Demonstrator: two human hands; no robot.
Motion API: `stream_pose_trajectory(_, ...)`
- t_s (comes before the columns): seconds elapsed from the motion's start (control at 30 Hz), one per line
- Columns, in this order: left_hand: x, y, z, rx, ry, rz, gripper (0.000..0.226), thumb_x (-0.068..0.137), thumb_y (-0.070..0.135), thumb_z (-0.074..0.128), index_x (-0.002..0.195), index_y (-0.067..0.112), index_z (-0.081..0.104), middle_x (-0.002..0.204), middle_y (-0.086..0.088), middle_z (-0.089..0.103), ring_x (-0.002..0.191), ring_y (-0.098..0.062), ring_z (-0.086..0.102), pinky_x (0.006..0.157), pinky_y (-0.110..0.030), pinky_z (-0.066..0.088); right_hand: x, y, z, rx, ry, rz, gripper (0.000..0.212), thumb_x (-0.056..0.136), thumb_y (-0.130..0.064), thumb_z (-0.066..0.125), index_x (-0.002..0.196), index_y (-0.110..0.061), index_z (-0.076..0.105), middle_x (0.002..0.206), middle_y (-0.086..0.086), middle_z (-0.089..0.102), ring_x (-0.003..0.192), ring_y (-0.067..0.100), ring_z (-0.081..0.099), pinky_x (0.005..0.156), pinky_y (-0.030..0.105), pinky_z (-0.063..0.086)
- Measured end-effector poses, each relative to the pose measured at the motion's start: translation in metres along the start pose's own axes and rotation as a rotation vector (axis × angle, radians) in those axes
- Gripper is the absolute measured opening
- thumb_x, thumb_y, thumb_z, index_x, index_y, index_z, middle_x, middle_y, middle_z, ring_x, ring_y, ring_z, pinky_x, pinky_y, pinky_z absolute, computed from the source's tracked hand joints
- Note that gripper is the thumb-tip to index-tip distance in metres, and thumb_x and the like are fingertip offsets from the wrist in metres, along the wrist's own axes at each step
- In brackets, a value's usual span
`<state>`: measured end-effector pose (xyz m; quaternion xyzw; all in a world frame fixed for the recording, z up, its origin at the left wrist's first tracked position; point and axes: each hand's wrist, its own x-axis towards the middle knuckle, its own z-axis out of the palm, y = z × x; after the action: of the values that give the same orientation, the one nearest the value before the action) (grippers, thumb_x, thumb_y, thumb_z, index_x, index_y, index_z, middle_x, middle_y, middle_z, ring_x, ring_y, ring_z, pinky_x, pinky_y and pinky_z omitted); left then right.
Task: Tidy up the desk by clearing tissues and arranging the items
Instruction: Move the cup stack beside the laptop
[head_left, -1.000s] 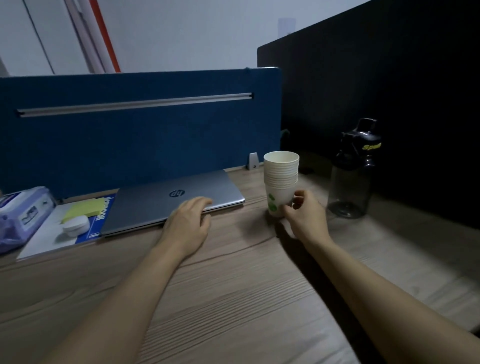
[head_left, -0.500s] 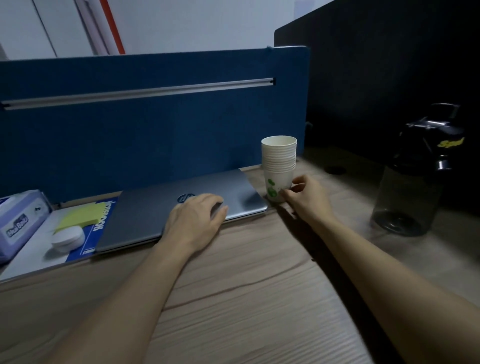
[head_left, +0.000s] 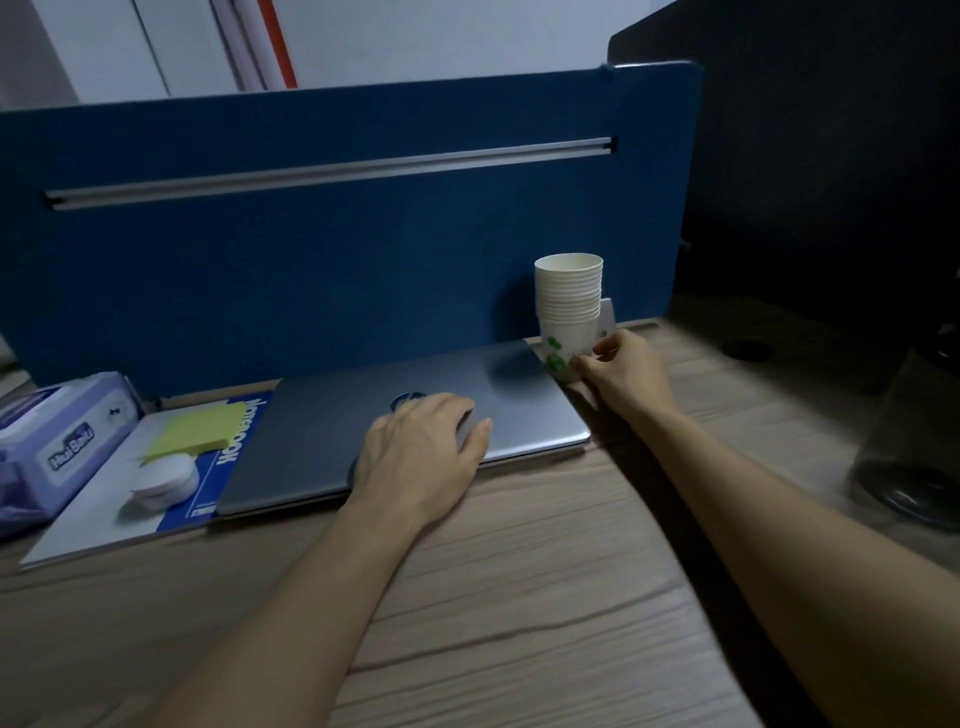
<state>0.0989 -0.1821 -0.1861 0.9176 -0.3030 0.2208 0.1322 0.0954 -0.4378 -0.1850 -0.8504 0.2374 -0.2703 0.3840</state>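
Note:
A stack of white paper cups (head_left: 569, 306) with green print stands at the back of the wooden desk (head_left: 519, 597), right against the blue partition. My right hand (head_left: 626, 371) grips the bottom cup of that stack. A closed grey laptop (head_left: 363, 426) lies left of the cups, and my left hand (head_left: 421, 452) rests flat on its lid with fingers spread. Left of the laptop, a blue and white notebook (head_left: 119, 504) carries a yellow sticky pad (head_left: 197, 428) and a small white round case (head_left: 163, 480). A purple tissue pack (head_left: 47, 452) sits at the far left edge.
The blue partition (head_left: 311, 249) walls off the desk's back; a black divider (head_left: 831, 182) closes the right side. A dark transparent water bottle (head_left: 914, 441) stands at the right edge. A round cable hole (head_left: 748, 351) lies in the desk's back right corner.
My right hand has slid the cup stack back and left, up to the partition beside the laptop. My left hand stays on the laptop lid. The view has shifted left, and the bottle now sits at the edge.

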Motion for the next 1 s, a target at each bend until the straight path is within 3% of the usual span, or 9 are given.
stream_pose_trajectory(0.2,-0.001,0.0,0.001,-0.009,0.008,-0.006,0.041,0.092,0.054,0.032,0.109,0.03,0.06,0.113,0.014,0.064,0.103,-0.015,0.056,0.079,-0.034,0.039,0.02,-0.006,0.016,-0.029,-0.016,-0.009,0.031,0.083,-0.045,0.069,0.099,-0.019,0.063,0.097,0.005,0.068,0.088,0.022,0.061,0.078,0.037,0.051)
stream_pose_trajectory(0.53,-0.003,0.002,-0.002,-0.028,0.017,-0.017,0.041,0.093,0.053,0.035,0.115,0.031,0.061,0.119,0.014,0.063,0.108,-0.013,0.056,0.085,-0.034,0.042,0.029,-0.004,0.021,-0.018,0.0,0.003,0.031,0.082,-0.045,0.068,0.098,-0.018,0.069,0.096,0.008,0.071,0.094,0.027,0.063,0.085,0.041,0.052)
stream_pose_trajectory(0.7,-0.005,0.005,-0.004,-0.007,-0.023,-0.028,0.043,0.094,0.053,0.032,0.119,0.03,0.059,0.123,0.014,0.062,0.111,-0.015,0.055,0.087,-0.035,0.041,0.013,0.0,0.009,0.093,0.017,-0.03,0.025,0.087,-0.034,0.069,0.099,-0.012,0.067,0.088,0.003,0.07,0.07,0.009,0.064,0.069,0.033,0.052)
stream_pose_trajectory(0.83,-0.007,0.011,-0.003,0.014,-0.055,-0.024,0.044,0.095,0.052,0.03,0.119,0.029,0.059,0.124,0.013,0.061,0.114,-0.016,0.054,0.089,-0.034,0.04,-0.01,0.004,-0.004,0.192,-0.003,0.018,0.017,0.088,-0.025,0.069,0.098,-0.012,0.065,0.087,0.007,0.072,0.076,0.019,0.071,0.075,0.043,0.059)
stream_pose_trajectory(1.0,-0.023,0.026,-0.009,-0.035,-0.046,0.014,0.038,0.096,0.048,0.038,0.116,0.025,0.061,0.123,0.008,0.063,0.114,-0.018,0.055,0.093,-0.035,0.042,-0.051,0.011,-0.028,0.236,0.025,0.064,0.007,0.089,-0.023,0.067,0.084,-0.02,0.063,0.078,0.003,0.072,0.069,0.016,0.071,0.057,0.031,0.055)
